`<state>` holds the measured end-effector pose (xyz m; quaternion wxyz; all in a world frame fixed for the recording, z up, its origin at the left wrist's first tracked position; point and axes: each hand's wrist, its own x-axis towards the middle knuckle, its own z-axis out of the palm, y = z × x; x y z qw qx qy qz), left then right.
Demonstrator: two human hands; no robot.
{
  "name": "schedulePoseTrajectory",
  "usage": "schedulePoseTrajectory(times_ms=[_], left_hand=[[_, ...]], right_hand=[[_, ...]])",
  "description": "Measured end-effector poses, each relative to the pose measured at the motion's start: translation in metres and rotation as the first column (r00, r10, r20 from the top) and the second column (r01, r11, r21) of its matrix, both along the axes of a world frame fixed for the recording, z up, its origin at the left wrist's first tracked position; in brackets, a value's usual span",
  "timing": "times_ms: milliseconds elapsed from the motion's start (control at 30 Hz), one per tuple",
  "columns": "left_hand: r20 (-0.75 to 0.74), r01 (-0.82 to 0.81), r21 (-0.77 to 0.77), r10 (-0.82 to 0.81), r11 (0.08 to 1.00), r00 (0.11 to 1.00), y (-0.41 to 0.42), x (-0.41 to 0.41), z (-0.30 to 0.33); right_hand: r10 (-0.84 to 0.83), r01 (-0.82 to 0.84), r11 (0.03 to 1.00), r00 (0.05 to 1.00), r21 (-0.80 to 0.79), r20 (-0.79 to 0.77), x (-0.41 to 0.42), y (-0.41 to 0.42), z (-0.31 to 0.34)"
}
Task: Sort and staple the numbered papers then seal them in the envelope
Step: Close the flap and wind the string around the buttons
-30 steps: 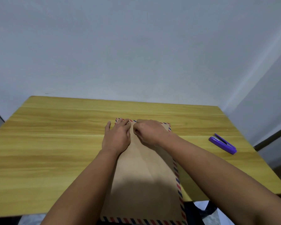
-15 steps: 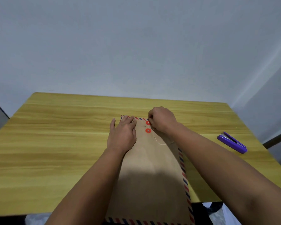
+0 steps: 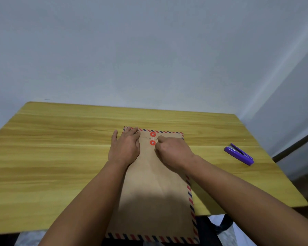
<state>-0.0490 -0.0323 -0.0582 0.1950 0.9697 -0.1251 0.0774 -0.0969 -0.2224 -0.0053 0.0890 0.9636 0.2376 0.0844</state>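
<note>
Kraft-brown envelope: lies flat on the bench, long axis running away from the person; red-and-blue striped border along the far, right and near edges; near end overhangs the bench's front edge.
Flap: folded down at the far end; edge visible as a thin line between the two discs.
Closure discs: two red discs, upper disc on the flap, lower disc on the envelope body, one directly behind the other and close together.
String: a pale strand shows between the two discs; its further path is too fine to trace.
Left hand: palm down, flat on the envelope's far left part, fingers extended to the far striped edge, thumb off the envelope's left side; grip wide, holding nothing, pressing only.
Right hand: resting on the envelope just right of the discs, fingers curled, thumb and forefinger pinched beside the lower disc; grip narrow; whether the string lies in the pinch cannot be told.
Numbered papers: not visible.
Stapler: purple, lying closed on the bench well right of the envelope, apart from both hands.
Bench: yellow wood-grain top, set against a pale wall.
</note>
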Motion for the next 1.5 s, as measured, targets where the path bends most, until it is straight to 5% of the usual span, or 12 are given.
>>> schedulePoseTrajectory(times_ms=[233,533,967,1300,1500], left_hand=[[0.004,0.008,-0.003,-0.008,1.0,1.0,0.0,-0.001,0.001],[-0.014,0.05,-0.014,-0.051,0.999,0.999,0.004,0.0,0.002],[0.019,0.023,0.002,-0.024,1.0,1.0,0.001,-0.002,0.002],[0.019,0.015,0.023,-0.016,1.0,1.0,-0.002,-0.004,0.002],[0.009,0.005,0.02,-0.005,1.0,1.0,-0.002,-0.004,0.002]], right_hand=[[0.025,-0.029,0.997,0.998,-0.066,-0.065,-0.012,0.025,0.005],[0.038,-0.014,0.983,0.991,0.183,-0.129,0.035,0.041,0.01],[-0.355,0.409,0.857,0.91,0.315,-0.216,0.093,0.006,0.0],[-0.106,0.104,0.991,0.994,0.082,0.011,0.035,-0.008,-0.005],[-0.093,0.091,0.99,0.996,0.107,0.01,0.01,-0.004,-0.008]])
